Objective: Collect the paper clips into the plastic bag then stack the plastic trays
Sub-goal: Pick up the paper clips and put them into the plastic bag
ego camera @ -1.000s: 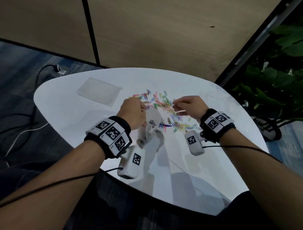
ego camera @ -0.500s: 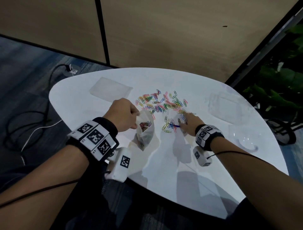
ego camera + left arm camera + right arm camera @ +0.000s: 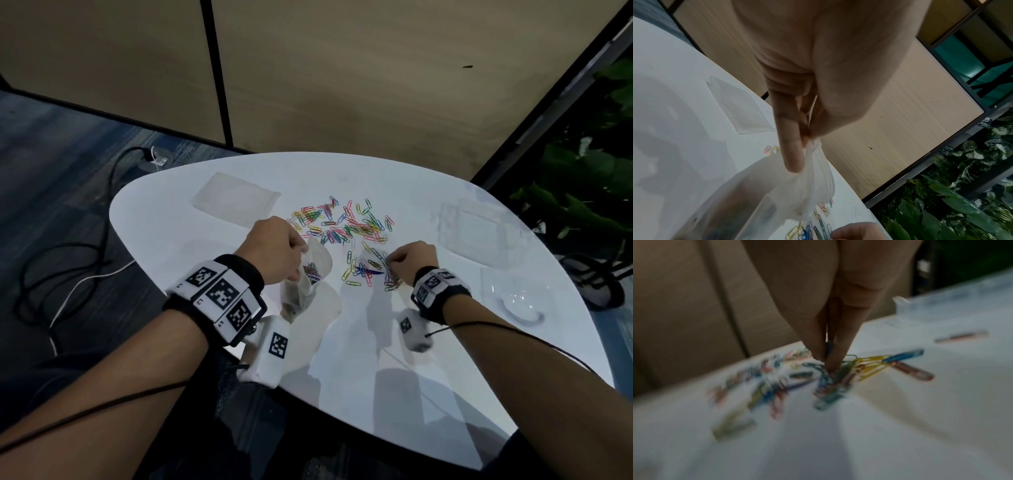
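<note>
Coloured paper clips (image 3: 342, 224) lie scattered on the white table (image 3: 376, 377), more of them near my right hand. My left hand (image 3: 277, 251) pinches the rim of a clear plastic bag (image 3: 313, 274) and holds its mouth open; several clips sit inside. The wrist view shows my left hand (image 3: 809, 139) pinching the bag (image 3: 793, 191) between thumb and fingers. My right hand (image 3: 406, 258) is curled over the near clips, and my right hand (image 3: 826, 361) pinches a tangled bunch of paper clips (image 3: 840, 378) at the table. A clear tray (image 3: 479, 229) lies at the right, another tray (image 3: 234, 198) at the back left.
A clear lid or dish (image 3: 517, 301) lies near the table's right edge. Green plants (image 3: 589, 192) stand beyond the right side. Cables (image 3: 85, 260) trail on the floor to the left. A beige partition wall (image 3: 342, 85) rises behind the table.
My right hand came down from above the pile to the near clips and closed on a bunch. My left hand lowered the bag, with its mouth open.
</note>
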A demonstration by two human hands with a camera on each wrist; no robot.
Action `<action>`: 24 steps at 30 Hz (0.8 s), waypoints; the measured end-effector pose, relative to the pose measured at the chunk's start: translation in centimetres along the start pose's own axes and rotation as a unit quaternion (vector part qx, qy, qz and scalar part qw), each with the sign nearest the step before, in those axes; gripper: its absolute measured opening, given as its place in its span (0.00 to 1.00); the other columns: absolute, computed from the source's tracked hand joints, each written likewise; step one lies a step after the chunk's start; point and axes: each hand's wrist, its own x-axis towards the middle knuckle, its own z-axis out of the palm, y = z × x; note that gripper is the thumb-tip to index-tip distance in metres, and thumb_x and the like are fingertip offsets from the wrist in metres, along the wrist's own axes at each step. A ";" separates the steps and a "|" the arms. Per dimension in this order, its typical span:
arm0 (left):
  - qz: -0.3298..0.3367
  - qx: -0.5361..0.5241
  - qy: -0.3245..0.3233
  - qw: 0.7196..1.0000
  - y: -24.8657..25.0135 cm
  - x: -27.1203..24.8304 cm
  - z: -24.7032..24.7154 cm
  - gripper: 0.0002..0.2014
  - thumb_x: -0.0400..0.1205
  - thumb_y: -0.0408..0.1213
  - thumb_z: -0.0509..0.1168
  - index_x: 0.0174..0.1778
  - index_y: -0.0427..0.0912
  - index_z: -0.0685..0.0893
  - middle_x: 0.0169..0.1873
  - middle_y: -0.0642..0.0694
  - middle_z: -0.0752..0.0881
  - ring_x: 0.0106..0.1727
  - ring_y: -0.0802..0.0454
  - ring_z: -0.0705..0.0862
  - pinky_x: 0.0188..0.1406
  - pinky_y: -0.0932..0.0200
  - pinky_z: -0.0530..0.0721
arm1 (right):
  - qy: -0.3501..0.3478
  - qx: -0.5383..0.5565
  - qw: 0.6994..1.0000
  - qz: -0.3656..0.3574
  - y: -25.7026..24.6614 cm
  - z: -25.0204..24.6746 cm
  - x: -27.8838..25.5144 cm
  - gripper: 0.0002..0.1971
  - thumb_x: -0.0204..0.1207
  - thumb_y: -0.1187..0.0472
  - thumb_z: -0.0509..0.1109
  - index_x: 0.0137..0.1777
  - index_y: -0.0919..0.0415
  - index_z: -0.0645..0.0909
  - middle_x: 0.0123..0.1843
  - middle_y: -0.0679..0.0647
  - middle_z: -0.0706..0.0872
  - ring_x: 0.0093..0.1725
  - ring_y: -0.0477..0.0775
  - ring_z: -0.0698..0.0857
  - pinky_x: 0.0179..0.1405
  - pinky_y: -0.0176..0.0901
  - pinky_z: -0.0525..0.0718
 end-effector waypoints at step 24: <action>0.009 0.002 -0.001 1.000 0.9 0.6 0.9 0.11 0.84 0.23 0.61 0.52 0.32 0.90 0.48 0.37 0.91 0.37 0.39 0.95 0.48 0.46 0.94 | -0.196 0.203 0.942 -0.180 -9.8 -6.0 -7.2 0.07 0.79 0.64 0.71 0.50 0.57 0.90 0.42 0.56 0.93 0.42 0.56 0.92 0.47 0.49 0.92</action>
